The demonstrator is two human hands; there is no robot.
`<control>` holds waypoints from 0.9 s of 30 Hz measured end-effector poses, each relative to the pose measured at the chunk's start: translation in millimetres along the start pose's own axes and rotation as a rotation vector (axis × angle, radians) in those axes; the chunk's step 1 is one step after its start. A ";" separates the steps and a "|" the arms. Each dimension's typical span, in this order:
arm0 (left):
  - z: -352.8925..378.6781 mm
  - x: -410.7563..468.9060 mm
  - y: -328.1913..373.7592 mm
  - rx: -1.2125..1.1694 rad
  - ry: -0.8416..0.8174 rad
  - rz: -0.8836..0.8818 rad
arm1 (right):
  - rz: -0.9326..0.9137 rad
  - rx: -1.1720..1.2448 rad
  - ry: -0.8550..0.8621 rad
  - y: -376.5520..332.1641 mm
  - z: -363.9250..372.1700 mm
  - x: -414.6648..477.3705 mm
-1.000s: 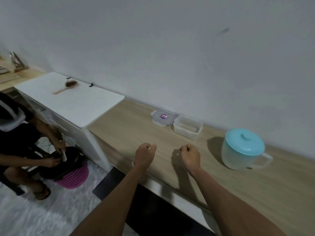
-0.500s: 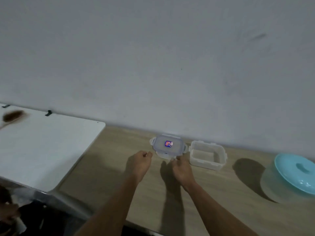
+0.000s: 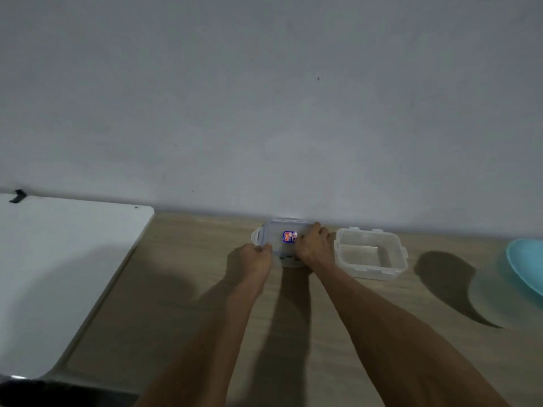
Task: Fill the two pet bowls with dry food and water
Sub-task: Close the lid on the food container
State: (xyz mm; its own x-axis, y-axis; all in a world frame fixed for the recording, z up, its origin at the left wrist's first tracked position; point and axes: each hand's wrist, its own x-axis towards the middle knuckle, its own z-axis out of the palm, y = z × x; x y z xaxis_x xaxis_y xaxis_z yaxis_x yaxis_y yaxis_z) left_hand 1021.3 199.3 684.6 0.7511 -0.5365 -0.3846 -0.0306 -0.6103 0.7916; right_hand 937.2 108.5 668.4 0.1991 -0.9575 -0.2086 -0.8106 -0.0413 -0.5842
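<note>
Two bare forearms reach from the bottom edge across the wooden surface (image 3: 182, 289), casting long shadows on it. Half a second ago both hands were loose fists just short of the small lidded container (image 3: 280, 230); now they are on it. The left hand (image 3: 256, 257) has closed in on the near left corner, its fingers curled and pinching the rim beside the side latch flap that sticks out to the left. The right hand (image 3: 313, 244) has gone from the near edge to the right end of the lid, its fingers curled over it and covering that end and its latch. The container sits where it did, at the back of the surface against the wall (image 3: 264, 113), lid on, with a red and blue sticker showing between the two hands.

Just beside the right hand, to its right, stands the open container (image 3: 390, 268). It is clear, without a lid, nothing visible inside, and the right wrist almost touches its left wall. Further right, well apart, only the teal lid of the jug (image 3: 526, 268) shows at the frame edge; earlier more of it was in view. Its shadow lies on the surface between it and the open container.

To the left, a white top (image 3: 58, 259) adjoins the surface. A small black clip (image 3: 17, 196) sits at its far edge by the wall.
</note>
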 end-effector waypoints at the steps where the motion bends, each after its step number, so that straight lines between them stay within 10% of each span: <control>1: 0.4 2.9 -1.1 0.000 -0.004 -0.015 | 0.000 -0.002 0.000 -0.4 0.6 3.0; 12: -22.3 -3.2 -8.3 -0.276 0.086 -0.191 | -0.006 0.143 0.000 -4.2 0.0 -24.4; 27: 66.5 -65.6 67.1 -0.230 0.006 0.043 | -0.111 0.231 0.166 61.6 -148.8 -4.2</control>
State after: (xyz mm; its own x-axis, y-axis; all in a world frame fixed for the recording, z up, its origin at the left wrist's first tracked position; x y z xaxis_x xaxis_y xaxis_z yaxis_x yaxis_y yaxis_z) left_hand 926.1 154.7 731.4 0.7562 -0.5554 -0.3459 0.0882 -0.4373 0.8950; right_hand 804.5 67.5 750.0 0.1714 -0.9851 -0.0132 -0.6381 -0.1008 -0.7633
